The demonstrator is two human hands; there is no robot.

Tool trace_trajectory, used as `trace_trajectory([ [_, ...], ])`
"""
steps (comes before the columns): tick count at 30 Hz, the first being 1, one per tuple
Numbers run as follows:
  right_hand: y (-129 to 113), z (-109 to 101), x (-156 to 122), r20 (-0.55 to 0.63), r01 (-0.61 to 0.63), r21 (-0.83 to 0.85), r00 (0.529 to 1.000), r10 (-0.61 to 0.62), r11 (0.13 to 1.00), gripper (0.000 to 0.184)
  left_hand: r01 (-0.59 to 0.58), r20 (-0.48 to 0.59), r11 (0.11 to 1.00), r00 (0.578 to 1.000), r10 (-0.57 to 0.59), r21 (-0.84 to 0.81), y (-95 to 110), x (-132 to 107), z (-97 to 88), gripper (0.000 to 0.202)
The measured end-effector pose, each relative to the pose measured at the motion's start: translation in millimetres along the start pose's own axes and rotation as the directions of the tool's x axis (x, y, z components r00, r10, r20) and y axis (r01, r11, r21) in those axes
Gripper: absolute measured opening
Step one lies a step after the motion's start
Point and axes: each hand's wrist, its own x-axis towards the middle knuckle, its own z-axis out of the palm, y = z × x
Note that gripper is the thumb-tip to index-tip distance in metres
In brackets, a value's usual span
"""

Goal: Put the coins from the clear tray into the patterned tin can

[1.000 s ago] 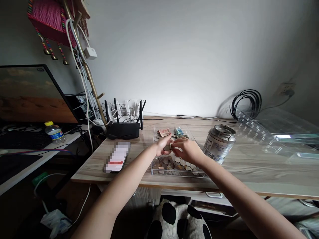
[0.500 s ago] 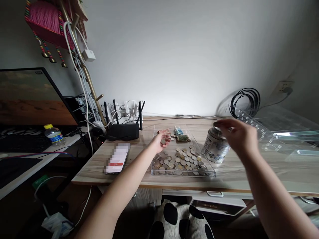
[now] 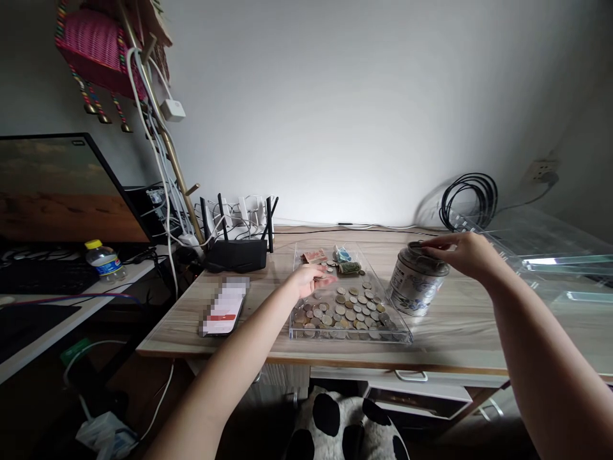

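My left hand (image 3: pixel 309 282) hovers over the left side of a clear plastic tray (image 3: pixel 352 337), fingers curled round a coin (image 3: pixel 322 276) that shows only in part. Many loose coins (image 3: pixel 350 314) lie spread across the tray's near half. Behind them are a reddish banknote (image 3: pixel 315 256), a folded green banknote (image 3: pixel 349 267) and a crumpled blue one (image 3: pixel 341 253). To the right of the tray stands a round patterned tin (image 3: pixel 416 285). My right hand (image 3: pixel 463 253) has its closed fingertips at the top of the tin; whatever they pinch is hidden.
A phone (image 3: pixel 225 308) lies left of the tray, with a black router (image 3: pixel 237 254) behind it. Clear plastic panels (image 3: pixel 569 259) and a coiled black cable (image 3: pixel 469 199) occupy the right. A bottle (image 3: pixel 106 262) and monitor (image 3: pixel 52 191) stand on the left desk.
My right hand has come down onto the tin's top from just above it. My left hand has lowered and turned slightly, so the coin in it shows less.
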Motion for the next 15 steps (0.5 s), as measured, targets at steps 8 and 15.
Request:
trace_trajectory([
  [8, -88.5, 30.3, -34.4, -0.124, 0.189, 0.150, 0.977, -0.171, 0.970, 0.026, -0.016, 0.170, 0.981, 0.985, -0.018, 0.195, -2.0, -0.7, -1.3, 0.014],
  [15, -123.9, 99.3, -38.2, 0.341, 0.234, 0.382, 0.863, -0.372, 0.894, 0.030, -0.053, 0.108, 0.943, 0.994, 0.018, 0.329, -5.1, -4.2, 4.3, 0.038],
])
